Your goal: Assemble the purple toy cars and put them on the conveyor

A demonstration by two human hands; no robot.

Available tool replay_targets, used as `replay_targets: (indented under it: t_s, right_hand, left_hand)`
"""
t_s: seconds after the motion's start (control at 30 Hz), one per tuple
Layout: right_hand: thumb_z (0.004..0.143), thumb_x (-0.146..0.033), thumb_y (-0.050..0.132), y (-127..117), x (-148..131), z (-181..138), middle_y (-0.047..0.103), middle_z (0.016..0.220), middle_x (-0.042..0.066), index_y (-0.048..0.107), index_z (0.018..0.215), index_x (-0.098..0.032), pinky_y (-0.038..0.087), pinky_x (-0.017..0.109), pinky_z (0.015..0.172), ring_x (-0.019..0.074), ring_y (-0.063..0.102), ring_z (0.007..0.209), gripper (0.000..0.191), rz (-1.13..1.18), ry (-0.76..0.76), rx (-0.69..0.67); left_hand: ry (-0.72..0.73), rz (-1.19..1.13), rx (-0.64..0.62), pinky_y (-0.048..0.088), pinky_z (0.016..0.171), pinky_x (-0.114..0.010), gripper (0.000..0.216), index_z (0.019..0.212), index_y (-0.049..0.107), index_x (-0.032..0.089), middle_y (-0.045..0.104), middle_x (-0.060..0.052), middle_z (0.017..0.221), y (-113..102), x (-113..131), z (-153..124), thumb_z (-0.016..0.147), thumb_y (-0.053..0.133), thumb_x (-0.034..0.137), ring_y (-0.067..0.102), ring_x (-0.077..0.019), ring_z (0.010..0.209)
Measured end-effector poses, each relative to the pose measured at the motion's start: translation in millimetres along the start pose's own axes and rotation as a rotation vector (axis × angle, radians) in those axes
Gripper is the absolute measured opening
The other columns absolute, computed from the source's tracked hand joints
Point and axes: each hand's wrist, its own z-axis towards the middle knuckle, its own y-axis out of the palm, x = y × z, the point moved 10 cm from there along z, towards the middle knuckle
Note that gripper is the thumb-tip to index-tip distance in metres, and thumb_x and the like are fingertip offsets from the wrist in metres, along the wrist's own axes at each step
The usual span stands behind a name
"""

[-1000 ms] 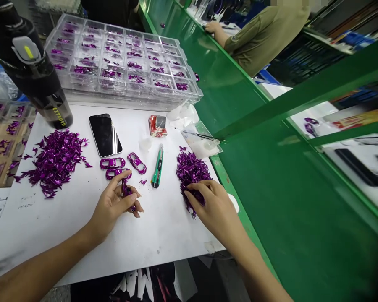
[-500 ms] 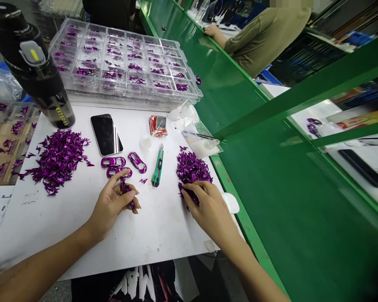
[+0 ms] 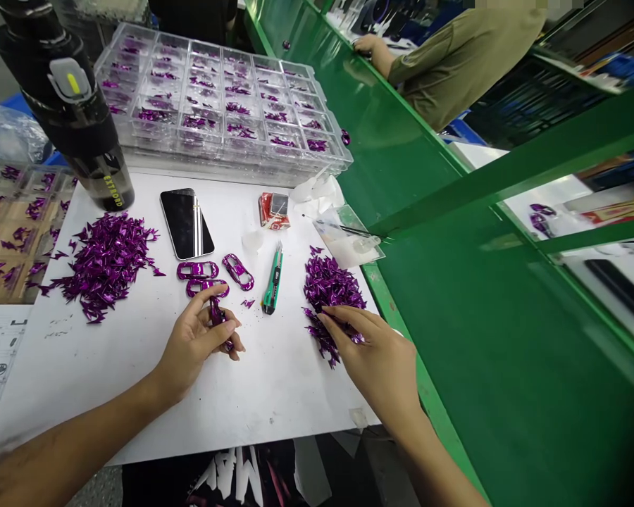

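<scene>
Okay, here's my feed. Biggest thing is the green bench with a white work sheet on it, and a clear compartment tray of purple bits sits well ahead of my left hand. Far past my right hand, a co-worker's olive sleeve leans along the bench. Ahead of the left hand are a black phone and, further out, a dark water bottle. One loose pile of purple foil pieces lies off to the left of that hand, and another sits right at the right hand's fingertips, which are pressed into it, though I can't tell if they've got hold of anything. The left hand pinches a narrow purple piece between thumb and fingers, just below three purple car-shaped frames. A green utility knife lies between the hands, up ahead of them.
</scene>
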Motion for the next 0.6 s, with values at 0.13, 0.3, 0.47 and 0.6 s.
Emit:
replay_targets:
  t_s: [0.13,0.3,0.47,0.6]
  right_hand:
    - [0.095,-0.05,0.061,-8,5,-1,0.078,0.085,0.008,0.075,0.095,-0.02,0.052,0.034,0.061,0.0231,0.072,0.071,0.034,-0.07,0.064,0.062]
    - [0.093,-0.054,0.063,-19,-1,7,0.075,0.077,0.006,0.073,0.085,-0.022,0.049,0.032,0.059,0.0217,0.069,0.067,0.034,-0.017,0.116,0.087]
    - [0.093,-0.061,0.056,-18,3,28,0.069,0.07,0.005,0.068,0.078,-0.023,0.038,0.033,0.052,0.0205,0.06,0.058,0.042,-0.107,0.162,0.016]
    - [0.093,-0.067,0.049,-9,10,36,0.068,0.065,0.006,0.062,0.071,-0.024,0.031,0.033,0.049,0.022,0.056,0.052,0.05,-0.228,0.161,-0.136]
  left_hand:
    - [-0.01,0.012,0.005,0.055,0.068,-0.033,0.052,0.136,0.051,0.027,0.059,0.0,0.096,0,0,0,0.088,0.072,0.027,0.066,-0.0146,0.073]
    - [-0.007,0.0,0.01,0.055,0.068,-0.034,0.052,0.134,0.052,0.027,0.059,0.0,0.096,-1,0,1,0.086,0.073,0.028,0.066,-0.0151,0.073]
    - [-0.003,0.0,-0.002,0.055,0.068,-0.034,0.049,0.132,0.053,0.027,0.059,0.0,0.096,0,-1,4,0.087,0.073,0.027,0.067,-0.0148,0.073]
    - [-0.018,-0.011,0.003,0.056,0.068,-0.033,0.049,0.133,0.052,0.026,0.059,0.0,0.095,1,0,4,0.087,0.072,0.026,0.067,-0.0143,0.073]
